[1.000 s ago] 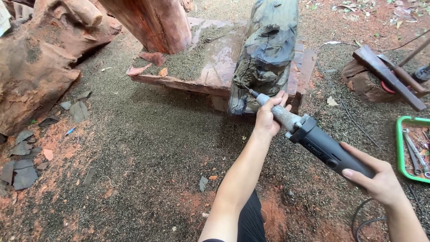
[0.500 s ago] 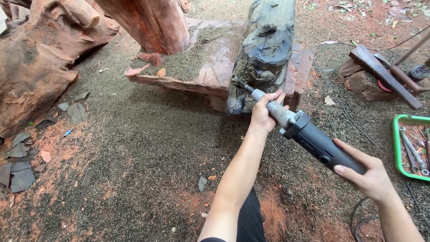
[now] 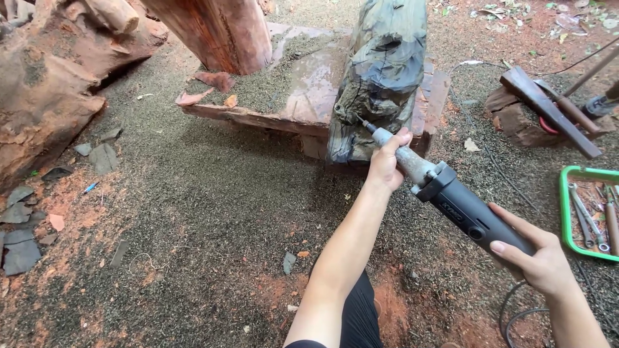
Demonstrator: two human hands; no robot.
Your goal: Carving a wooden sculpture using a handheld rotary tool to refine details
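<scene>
Beside the green tool tray (image 3: 566,212), both hands' grip closed round a die grinder (image 3: 451,196), bit against dark carved log (image 3: 380,71).

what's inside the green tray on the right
The green tray holds several metal hand tools, wrenches by their look, lying on reddish dust. Only part of the tray shows; the rest runs past the picture's right edge, so anything lying there cannot be seen.
</scene>
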